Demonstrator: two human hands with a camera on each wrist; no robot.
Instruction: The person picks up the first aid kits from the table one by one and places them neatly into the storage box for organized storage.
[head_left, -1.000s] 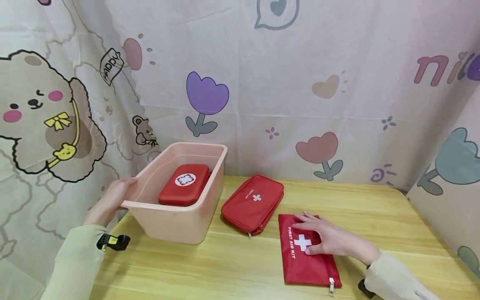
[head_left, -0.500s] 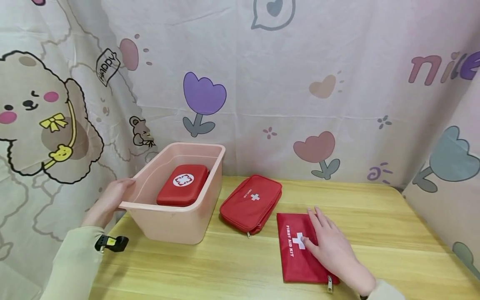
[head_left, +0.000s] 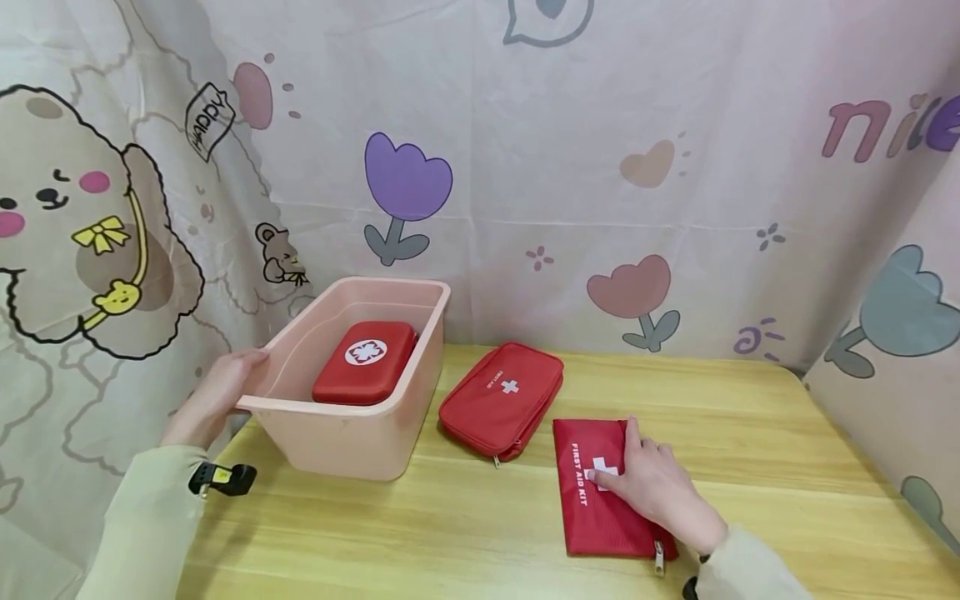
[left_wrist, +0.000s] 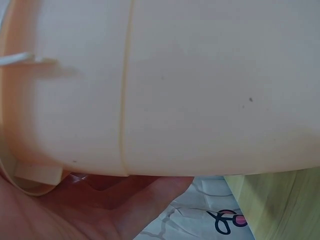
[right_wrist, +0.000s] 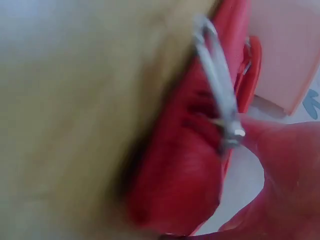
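Observation:
A pink plastic bin [head_left: 345,414] stands at the table's left end with a red hard case [head_left: 365,362] marked by a white emblem lying inside. My left hand [head_left: 217,396] grips the bin's left rim; in the left wrist view my palm [left_wrist: 100,210] sits under the bin wall [left_wrist: 200,90]. A flat red first aid pouch [head_left: 588,508] lies at the front right. My right hand [head_left: 652,487] lies on it, thumb by the white cross, fingers curled at its right edge. The right wrist view shows that pouch [right_wrist: 185,170] and its zipper pull [right_wrist: 220,100] close up.
A thicker red zip pouch [head_left: 501,400] with a white cross lies between the bin and the flat pouch. The wooden table [head_left: 750,433] ends at a cartoon-printed curtain [head_left: 675,167] that hangs behind and on both sides.
My right hand slid back along the flat pouch and its fingers curled at the right edge. The left hand stayed on the bin rim.

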